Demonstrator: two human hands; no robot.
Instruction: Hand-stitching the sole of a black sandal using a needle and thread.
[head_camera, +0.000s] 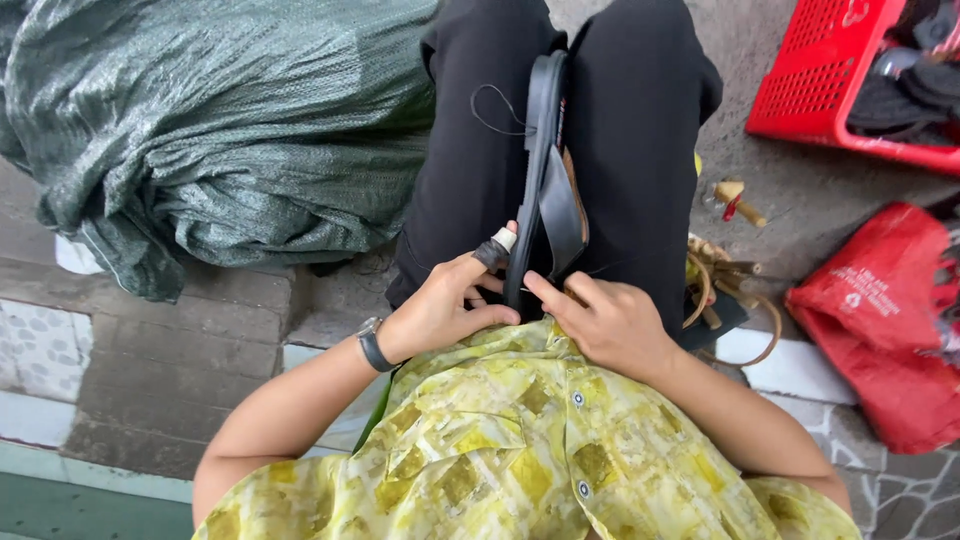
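L hand (440, 305): closed round black sandal (545, 180) edge, taped thumb pressing. R hand (605, 320): pinching strap. Keep sole clamped betw. knees.

A black sandal (545, 170) stands between black trouser legs (480, 150), and just below it there's a yellow shirt (520, 440) in a blotchy olive print. Left of the sandal lies a dark green woven sack (220, 120). To the right are a red crate (830, 70) and a red bag (885, 320).
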